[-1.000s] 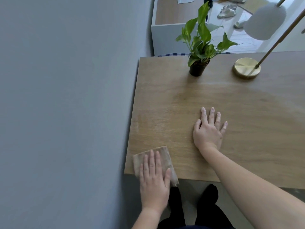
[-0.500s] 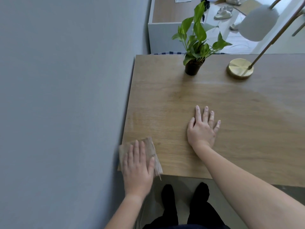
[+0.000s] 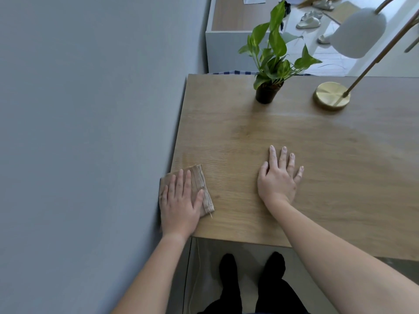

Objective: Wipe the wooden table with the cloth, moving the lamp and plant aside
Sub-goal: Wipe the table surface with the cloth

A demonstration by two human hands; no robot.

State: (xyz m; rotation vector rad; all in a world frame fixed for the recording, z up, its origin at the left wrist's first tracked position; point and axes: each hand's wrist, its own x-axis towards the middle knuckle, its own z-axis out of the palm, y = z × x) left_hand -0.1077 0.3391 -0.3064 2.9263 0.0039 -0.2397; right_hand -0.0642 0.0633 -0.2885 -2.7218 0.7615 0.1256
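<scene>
Cloth, folded and tan, is pressed onto the near left corner of the wooden surface, beside the grey wall, by the left hand, its fingers laid straight. The right hand is spread flat on bare wood nearby. The plant and the lamp are set along the far edge.

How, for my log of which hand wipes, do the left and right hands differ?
The left hand presses flat on the cloth; the right hand lies flat on the bare table. The left hand is at the table's near corner by the wall; the right hand is nearer the middle. Both are open, palms down.
</scene>
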